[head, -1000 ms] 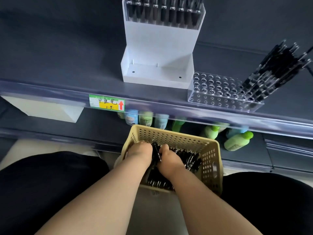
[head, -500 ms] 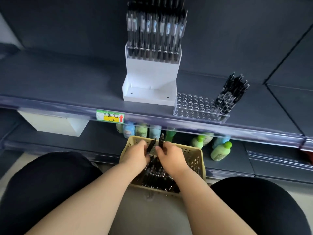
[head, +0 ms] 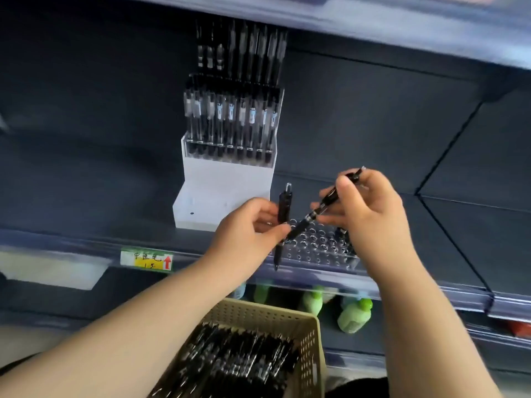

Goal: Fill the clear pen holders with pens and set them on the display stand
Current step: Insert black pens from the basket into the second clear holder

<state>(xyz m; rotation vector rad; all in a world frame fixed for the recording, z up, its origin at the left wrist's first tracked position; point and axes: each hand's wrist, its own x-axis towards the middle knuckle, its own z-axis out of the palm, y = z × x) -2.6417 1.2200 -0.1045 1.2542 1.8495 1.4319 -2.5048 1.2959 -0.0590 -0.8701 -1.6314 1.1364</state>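
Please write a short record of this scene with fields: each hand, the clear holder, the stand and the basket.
left hand: grips the upright pen
right hand: pinches the tilted pen, tip pointing toward the left hand
clear holder: on the shelf below both hands, many holes unfilled
display stand: white, upper step carries a full holder
basket: beige, near the person, holds loose pens

The right hand (head: 370,209) hides part of the clear pen holder (head: 313,246); the basket (head: 311,354) is cropped below.
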